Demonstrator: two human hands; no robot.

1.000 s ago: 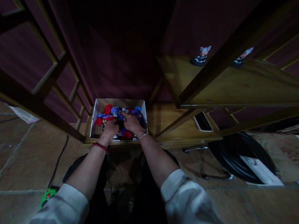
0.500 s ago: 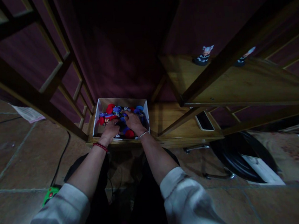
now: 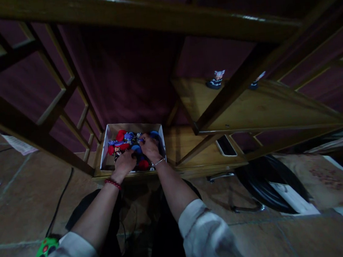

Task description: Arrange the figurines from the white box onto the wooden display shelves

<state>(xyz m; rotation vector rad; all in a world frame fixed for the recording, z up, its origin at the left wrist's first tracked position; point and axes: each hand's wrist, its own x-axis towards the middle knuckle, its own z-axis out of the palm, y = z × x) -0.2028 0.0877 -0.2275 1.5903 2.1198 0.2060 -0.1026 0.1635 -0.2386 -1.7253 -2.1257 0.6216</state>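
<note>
Both hands reach into a shallow white box (image 3: 105,151) on the low wooden shelf. Inside it lie several small red and blue figurines (image 3: 119,148). My left hand (image 3: 125,161), a red bead bracelet at its wrist, is over the front middle of the box with its fingers curled among the toys. Higher and to the right, my right hand (image 3: 149,146), with a thin bracelet, has its fingers bent down onto the figurines. Dim light and the hands themselves hide the fingertips, so any grip on a single piece does not show.
A phone (image 3: 225,146) lies on the shelf to the right. One small figurine (image 3: 216,79) stands on the raised shelf. Wooden bars (image 3: 136,12) frame the space above and at the left. A green controller (image 3: 45,251) and a black stool (image 3: 270,183) are on the floor.
The view has shifted, bringing a wooden bar in at the top. My right hand has moved off a blue round piece at the middle of the box, which now shows between the hands.
</note>
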